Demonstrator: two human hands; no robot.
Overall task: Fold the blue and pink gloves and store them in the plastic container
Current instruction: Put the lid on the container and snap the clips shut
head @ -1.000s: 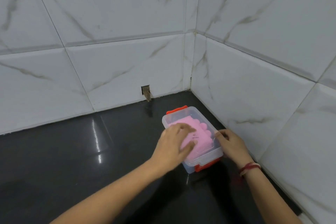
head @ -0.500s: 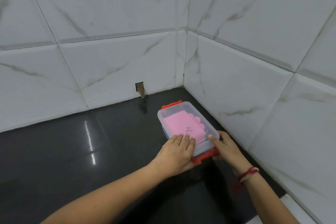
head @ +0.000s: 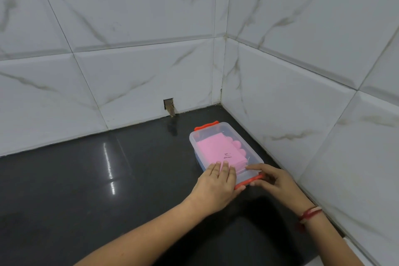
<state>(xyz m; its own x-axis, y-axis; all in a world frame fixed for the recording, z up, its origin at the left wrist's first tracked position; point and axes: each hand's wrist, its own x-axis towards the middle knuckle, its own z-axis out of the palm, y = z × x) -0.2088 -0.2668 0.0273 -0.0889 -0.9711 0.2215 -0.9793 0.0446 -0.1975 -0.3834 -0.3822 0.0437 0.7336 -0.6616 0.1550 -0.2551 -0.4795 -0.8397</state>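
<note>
Glossy black stone countertop (head: pixel 86 179) in corner; white grey-veined marble wall tiles (head: pixel 129 17); small rough hole (head: pixel 169 106) at wall base.

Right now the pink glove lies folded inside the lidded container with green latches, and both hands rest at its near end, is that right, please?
Not quite: the latches are red, not green, as the head view shows. The pink glove does lie folded inside the lidded container, left hand and right hand at its near end.

My left hand (head: pixel 216 188) hides the near end of the pink glove (head: pixel 220 151) and part of the red latch (head: pixel 249 181), the blue glove is barely discernible beneath, and both my forearms run off the bottom edge.
</note>
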